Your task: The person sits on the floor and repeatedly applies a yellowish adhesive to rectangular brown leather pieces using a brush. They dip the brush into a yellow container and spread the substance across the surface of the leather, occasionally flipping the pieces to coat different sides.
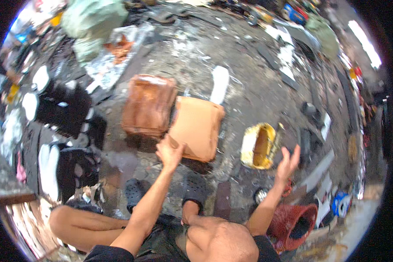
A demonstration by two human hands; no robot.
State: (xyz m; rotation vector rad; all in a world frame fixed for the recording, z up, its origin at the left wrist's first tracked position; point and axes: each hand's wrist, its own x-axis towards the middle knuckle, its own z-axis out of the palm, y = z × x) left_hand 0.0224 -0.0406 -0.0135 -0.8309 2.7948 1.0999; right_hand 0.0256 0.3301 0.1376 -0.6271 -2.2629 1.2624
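A squared stack of tan, leather-like sheets [197, 124] lies on the ground in front of my feet. My left hand [169, 153] is closed at its near left corner, thumb and fingers against the edge. Left of it stands a glossy reddish-brown stack [147, 105] of similar shape. My right hand [288, 165] is raised with its fingers apart and holds nothing. Just left of that hand is a cut-open yellow-and-white container [250, 148] with a stained brown inside. A white shoe-sole-shaped piece [220, 84] lies beyond the tan stack.
Black piles with white sole-shaped pieces [49, 168] stand at left. A red mesh basket [288, 227] lies on its side by my right arm. Pale green sacks [94, 22] are at the far left. Dark strips and scraps [266, 56] litter the ground at right.
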